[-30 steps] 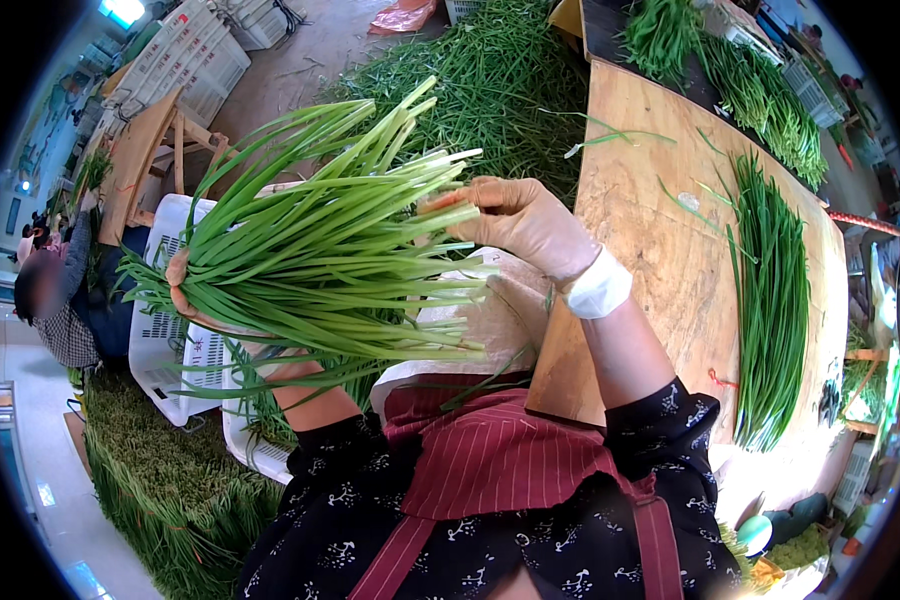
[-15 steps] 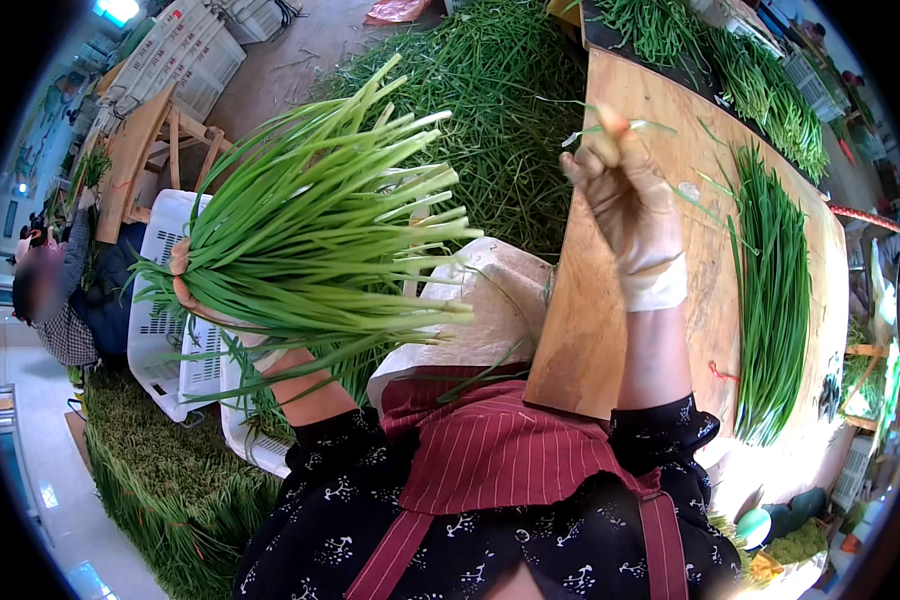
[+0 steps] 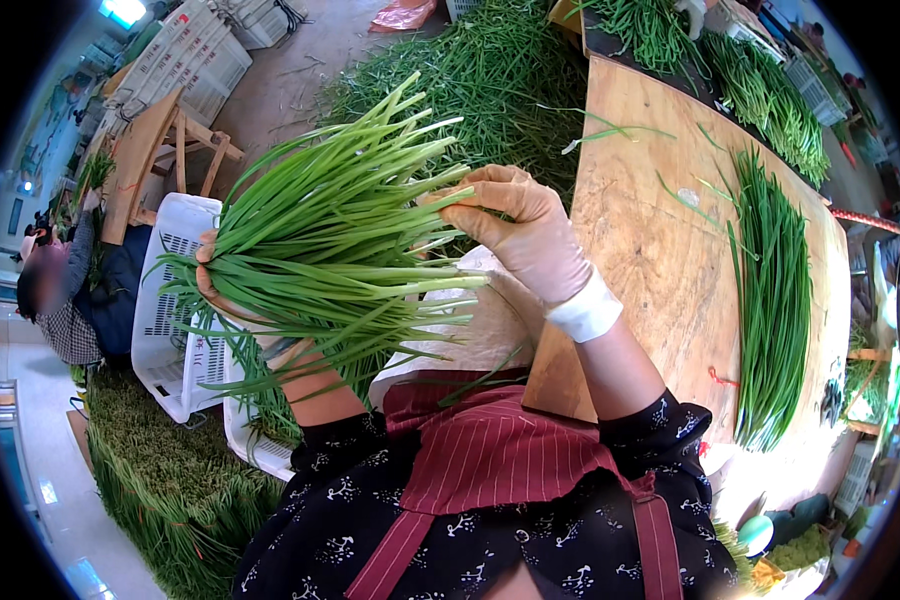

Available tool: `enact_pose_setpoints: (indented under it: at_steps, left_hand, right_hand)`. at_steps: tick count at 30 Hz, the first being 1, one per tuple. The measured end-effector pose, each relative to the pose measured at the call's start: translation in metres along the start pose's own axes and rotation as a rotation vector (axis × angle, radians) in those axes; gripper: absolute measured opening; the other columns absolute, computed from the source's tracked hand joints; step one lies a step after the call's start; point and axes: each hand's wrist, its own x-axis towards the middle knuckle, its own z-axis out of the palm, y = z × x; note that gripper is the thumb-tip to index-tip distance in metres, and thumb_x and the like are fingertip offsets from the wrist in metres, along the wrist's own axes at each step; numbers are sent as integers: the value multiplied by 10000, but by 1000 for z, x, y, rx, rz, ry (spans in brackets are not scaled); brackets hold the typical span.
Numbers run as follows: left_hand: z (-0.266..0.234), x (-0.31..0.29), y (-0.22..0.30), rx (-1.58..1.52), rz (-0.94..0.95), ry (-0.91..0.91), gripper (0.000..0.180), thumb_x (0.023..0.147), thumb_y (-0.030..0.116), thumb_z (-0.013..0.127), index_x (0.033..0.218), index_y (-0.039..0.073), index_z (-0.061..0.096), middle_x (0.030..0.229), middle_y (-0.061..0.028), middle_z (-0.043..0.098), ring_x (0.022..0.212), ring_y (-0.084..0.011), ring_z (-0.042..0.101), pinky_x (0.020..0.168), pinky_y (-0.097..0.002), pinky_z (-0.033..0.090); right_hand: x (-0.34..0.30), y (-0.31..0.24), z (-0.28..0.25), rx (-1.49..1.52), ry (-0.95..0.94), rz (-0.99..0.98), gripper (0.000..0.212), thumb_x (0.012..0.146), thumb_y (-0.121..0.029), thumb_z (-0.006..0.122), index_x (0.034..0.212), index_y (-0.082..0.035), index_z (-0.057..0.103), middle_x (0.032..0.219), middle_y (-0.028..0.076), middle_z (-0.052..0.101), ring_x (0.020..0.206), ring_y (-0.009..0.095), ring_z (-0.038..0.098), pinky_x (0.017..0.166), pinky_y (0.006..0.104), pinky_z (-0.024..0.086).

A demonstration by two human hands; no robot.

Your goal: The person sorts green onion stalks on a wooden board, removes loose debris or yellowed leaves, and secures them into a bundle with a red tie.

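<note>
A fanned bunch of garlic chives (image 3: pixel 330 215) is clasped in my left hand (image 3: pixel 208 272), whose fingers wrap round the leafy end. The pale stalk ends spread out to the right. My gloved right hand (image 3: pixel 525 235) reaches across to them from the right. Its thumb and fingers are pinched on a chive stalk at the outer end of the bunch. On the wooden board (image 3: pixel 650 260) to the right lies a long, neat row of chives (image 3: pixel 775 315), with a few loose blades near the board's far end.
White plastic crates (image 3: pixel 175 320) stand at the left, above a large stack of chives (image 3: pixel 170 480). A heap of loose greens (image 3: pixel 470 90) covers the floor ahead. At far left a person (image 3: pixel 65 290) works beside a wooden stand (image 3: pixel 145 165). More bunches (image 3: pixel 770 115) lie at the far right.
My right hand has come from above the board, leftward and down, to the stalk ends, and now pinches one. A scrap seen at its fingertips before is no longer there. The bunch has shifted slightly.
</note>
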Motion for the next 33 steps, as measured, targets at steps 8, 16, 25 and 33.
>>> enact_pose_setpoints:
  at_steps: [8, 16, 25, 33]
  left_hand:
    - [7, 4, 3, 79, 8, -51, 250, 778, 184, 614, 1012, 132, 542, 906, 103, 582, 901, -96, 541, 908, -357, 408]
    - [12, 13, 15, 458, 181, -59, 122, 803, 205, 599, 907, 168, 545, 939, 44, 583, 925, -195, 557, 828, -436, 463]
    - [9, 13, 42, 457, 140, -135, 113, 820, 239, 590, 888, 161, 546, 982, -54, 590, 953, -307, 565, 794, -533, 474]
    - [24, 15, 19, 374, 97, -212, 105, 810, 228, 609, 875, 166, 556, 989, -31, 576, 985, -286, 541, 837, -514, 454]
  right_hand:
    - [2, -31, -12, 122, -135, 305, 210, 754, -112, 680, 949, -36, 658, 931, 89, 610, 861, 151, 562, 787, 246, 436]
    - [-17, -44, -12, -78, -238, -203, 97, 725, -47, 642, 781, -108, 692, 810, 61, 624, 720, 199, 582, 769, 347, 436]
    - [-18, -39, -55, -88, -218, 333, 311, 851, -270, 535, 1015, -27, 641, 965, 138, 635, 920, 240, 588, 851, 307, 424]
    - [-2, -27, 27, 399, -586, 592, 409, 820, -170, 618, 1180, 0, 525, 1120, 96, 583, 1022, 158, 524, 882, 277, 412]
